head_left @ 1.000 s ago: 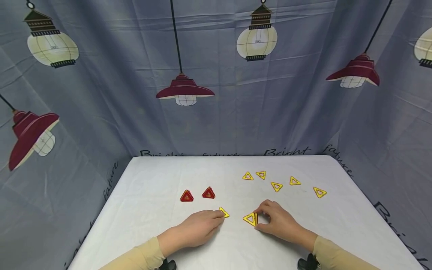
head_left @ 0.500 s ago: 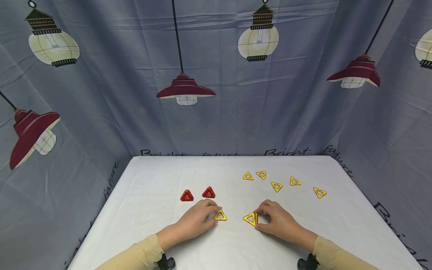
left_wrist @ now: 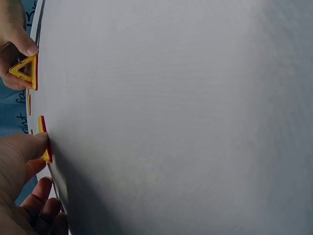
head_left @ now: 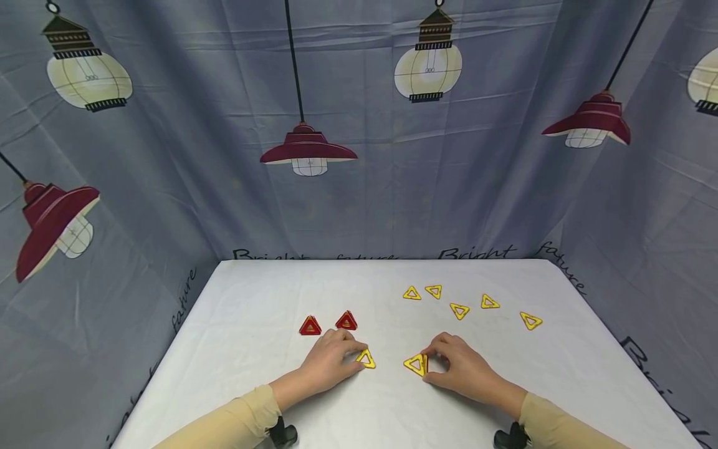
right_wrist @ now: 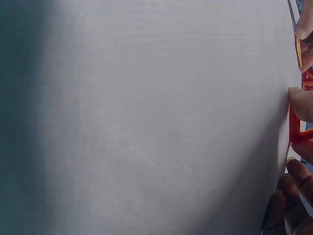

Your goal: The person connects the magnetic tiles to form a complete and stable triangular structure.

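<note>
My left hand [head_left: 333, 360] pinches a yellow triangular tile [head_left: 366, 359] with an open centre, thumb on one side and fingers on the other. In the left wrist view that tile [left_wrist: 42, 128] is seen nearly edge-on, with red along one side. Across a small gap, my right hand [head_left: 465, 368] grips yellow triangular tiles [head_left: 416, 365] between thumb and forefinger; at least two appear joined at an angle. The right wrist view shows a red tile side [right_wrist: 295, 128] in that grip. My fingers partly hide both held pieces.
Two red pyramids [head_left: 310, 326] [head_left: 346, 320] stand just beyond my left hand. Several loose yellow triangles [head_left: 460, 310] lie scattered at the back right of the white table [head_left: 258, 293]. A grey-blue curtain [head_left: 359, 212] hangs behind the table.
My left hand has drawn back slightly from over its tile, and now pinches it by the sides with more of it showing. The right hand has stayed in place.
</note>
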Motion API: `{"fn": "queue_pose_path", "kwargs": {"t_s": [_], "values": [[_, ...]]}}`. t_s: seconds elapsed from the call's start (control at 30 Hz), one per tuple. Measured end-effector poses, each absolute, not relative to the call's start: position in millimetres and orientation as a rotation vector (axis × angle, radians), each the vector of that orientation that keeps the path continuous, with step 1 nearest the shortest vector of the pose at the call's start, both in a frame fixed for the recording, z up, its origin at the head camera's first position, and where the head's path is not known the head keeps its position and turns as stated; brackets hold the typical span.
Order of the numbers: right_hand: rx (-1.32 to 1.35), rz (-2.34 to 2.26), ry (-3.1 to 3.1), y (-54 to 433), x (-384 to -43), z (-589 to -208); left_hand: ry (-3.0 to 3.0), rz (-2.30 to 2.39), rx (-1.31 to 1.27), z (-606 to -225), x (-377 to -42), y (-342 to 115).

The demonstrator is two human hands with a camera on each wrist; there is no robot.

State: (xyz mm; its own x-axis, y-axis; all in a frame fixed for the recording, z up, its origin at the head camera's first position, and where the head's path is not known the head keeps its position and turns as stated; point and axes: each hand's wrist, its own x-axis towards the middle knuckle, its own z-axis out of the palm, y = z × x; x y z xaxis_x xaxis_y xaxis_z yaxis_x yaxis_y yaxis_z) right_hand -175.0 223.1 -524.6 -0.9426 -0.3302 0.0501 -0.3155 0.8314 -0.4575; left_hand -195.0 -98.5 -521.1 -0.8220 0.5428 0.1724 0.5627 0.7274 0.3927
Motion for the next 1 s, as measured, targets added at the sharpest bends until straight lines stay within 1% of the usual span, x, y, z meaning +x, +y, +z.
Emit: {"fn": "queue_pose_path", "kwargs": {"t_s": [0.7,1.0], "values": [[-0.512,-0.724,2.994,222,-173,-525,-2.895,-0.739,-0.902,-517,-197,-97],[-0.525,-0.726,2.995,224,-173,-526,-2.949,-0.704,-0.773,-519,-198,-86]]}}
